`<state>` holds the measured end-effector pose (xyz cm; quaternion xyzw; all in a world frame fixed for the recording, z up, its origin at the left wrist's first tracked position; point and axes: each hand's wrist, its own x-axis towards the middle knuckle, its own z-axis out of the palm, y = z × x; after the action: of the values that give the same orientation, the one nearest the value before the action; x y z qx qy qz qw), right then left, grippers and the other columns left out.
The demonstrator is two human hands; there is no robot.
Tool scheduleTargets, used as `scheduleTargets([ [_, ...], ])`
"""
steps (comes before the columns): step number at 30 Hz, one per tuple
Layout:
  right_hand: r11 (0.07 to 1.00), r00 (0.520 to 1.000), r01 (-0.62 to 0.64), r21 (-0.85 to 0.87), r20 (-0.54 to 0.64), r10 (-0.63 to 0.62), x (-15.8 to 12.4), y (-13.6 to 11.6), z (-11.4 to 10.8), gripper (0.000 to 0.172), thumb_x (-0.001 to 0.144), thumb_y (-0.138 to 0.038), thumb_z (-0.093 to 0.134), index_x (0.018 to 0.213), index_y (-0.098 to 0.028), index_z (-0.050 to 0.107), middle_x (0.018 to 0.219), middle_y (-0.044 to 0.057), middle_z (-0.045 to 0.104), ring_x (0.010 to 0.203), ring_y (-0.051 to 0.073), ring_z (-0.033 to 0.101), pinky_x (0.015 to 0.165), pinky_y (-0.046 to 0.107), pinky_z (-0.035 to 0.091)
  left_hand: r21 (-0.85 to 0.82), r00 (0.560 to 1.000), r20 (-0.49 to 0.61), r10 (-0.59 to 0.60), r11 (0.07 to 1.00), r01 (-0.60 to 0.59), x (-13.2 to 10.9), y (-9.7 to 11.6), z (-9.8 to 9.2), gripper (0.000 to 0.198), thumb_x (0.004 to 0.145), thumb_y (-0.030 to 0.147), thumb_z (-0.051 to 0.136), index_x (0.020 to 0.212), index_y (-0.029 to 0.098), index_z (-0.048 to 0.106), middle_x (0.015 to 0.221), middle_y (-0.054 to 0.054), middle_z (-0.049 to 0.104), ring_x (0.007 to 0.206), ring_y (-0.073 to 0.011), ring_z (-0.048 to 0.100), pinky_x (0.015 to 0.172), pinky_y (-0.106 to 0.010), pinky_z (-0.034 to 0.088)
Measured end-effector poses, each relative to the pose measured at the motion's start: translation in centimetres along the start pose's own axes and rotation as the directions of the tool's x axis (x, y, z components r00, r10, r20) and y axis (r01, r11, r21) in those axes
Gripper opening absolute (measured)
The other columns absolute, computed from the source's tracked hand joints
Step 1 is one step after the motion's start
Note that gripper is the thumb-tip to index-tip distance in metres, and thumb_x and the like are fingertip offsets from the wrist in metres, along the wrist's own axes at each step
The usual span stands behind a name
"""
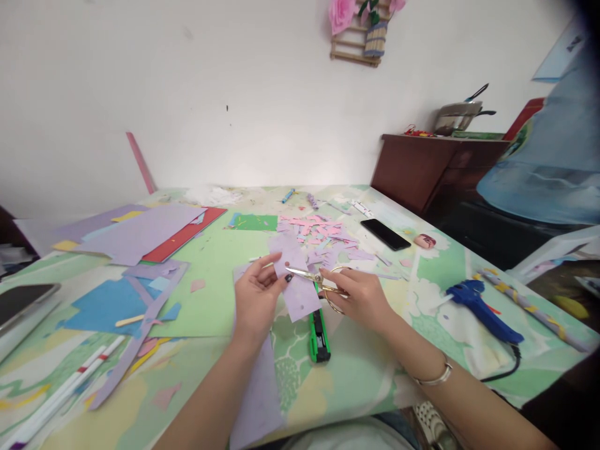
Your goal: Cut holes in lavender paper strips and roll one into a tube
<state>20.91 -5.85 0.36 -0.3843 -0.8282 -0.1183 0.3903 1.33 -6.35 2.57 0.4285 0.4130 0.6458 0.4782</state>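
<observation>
My left hand (260, 290) pinches a strip of light purple paper (300, 297) between thumb and fingers, holding it above the table. Small dark holes or dots show on the strip. My right hand (363, 297) grips a pair of scissors (307, 275) by its gold handles, the blades pointing left across the strip near my left thumb. Beneath the strip and scissors lies a green and black utility knife (319, 337). A larger purple sheet (257, 400) lies partly under my left forearm, beside a light green sheet (201, 300).
Pink and purple paper scraps (323, 231) are heaped beyond my hands. To the right are a black phone (385, 234), a blue glue gun (485, 309) with its cord, and a wrapped stick (534, 306). Coloured sheets (140, 231) and blue paper (107, 306) lie left.
</observation>
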Motion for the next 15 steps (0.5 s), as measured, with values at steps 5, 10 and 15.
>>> scheduleTargets([
  [5, 0.999, 0.999, 0.034, -0.019, -0.038, -0.035, 0.00, -0.12, 0.09, 0.022, 0.083, -0.026, 0.058, 0.102, -0.017, 0.065, 0.064, 0.002, 0.063, 0.055, 0.010, 0.054, 0.050, 0.021, 0.035, -0.035, 1.000, 0.018, -0.015, 0.999, 0.016, -0.03, 0.00, -0.04, 0.054, 0.052, 0.020, 0.081, 0.102, 0.012, 0.061, 0.075, -0.004, 0.071, 0.071, -0.0143, 0.065, 0.063, -0.022, 0.050],
  [10, 0.999, 0.998, 0.037, -0.029, -0.039, -0.038, -0.12, -0.08, 0.17, 0.022, 0.084, -0.024, 0.057, 0.104, -0.017, 0.064, 0.065, 0.002, 0.064, 0.057, 0.011, 0.055, 0.051, 0.021, 0.036, -0.061, 1.000, 0.019, -0.021, 0.998, 0.022, 0.10, -0.21, -0.09, 0.053, 0.053, 0.018, 0.080, 0.102, 0.012, 0.062, 0.078, -0.005, 0.072, 0.070, -0.0131, 0.064, 0.064, -0.022, 0.050],
  [15, 0.999, 0.999, 0.038, -0.031, -0.032, -0.039, -0.15, -0.08, 0.09, 0.024, 0.082, -0.021, 0.059, 0.105, -0.016, 0.064, 0.066, 0.002, 0.065, 0.059, 0.011, 0.056, 0.053, 0.021, 0.037, -0.130, 0.999, 0.029, -0.038, 0.991, 0.041, 0.28, -0.51, -0.09, 0.053, 0.052, 0.015, 0.080, 0.101, 0.011, 0.061, 0.080, -0.006, 0.073, 0.071, -0.0129, 0.064, 0.065, -0.022, 0.051],
])
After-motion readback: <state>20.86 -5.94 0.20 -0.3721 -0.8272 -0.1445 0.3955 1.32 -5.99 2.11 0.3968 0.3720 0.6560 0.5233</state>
